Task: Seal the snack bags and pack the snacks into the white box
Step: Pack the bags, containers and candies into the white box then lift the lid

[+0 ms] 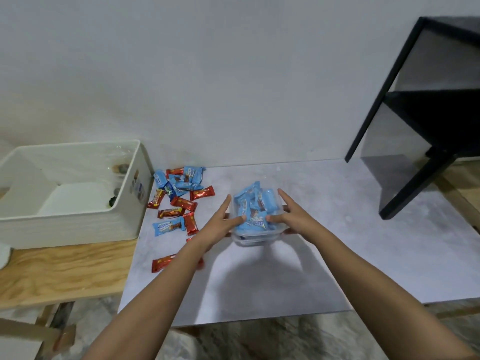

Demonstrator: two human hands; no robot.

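A clear plastic bag filled with several blue snack packets sits in the middle of the grey mat. My left hand grips its left side and my right hand grips its right side, thumbs pressed on its top. Loose red and blue snack packets lie scattered left of the bag. The white box stands at the far left, with a clear bag of snacks in its back right corner.
A grey mat covers the wooden table. A black shelf frame stands at the right rear. A white wall runs behind. One red packet lies near my left forearm.
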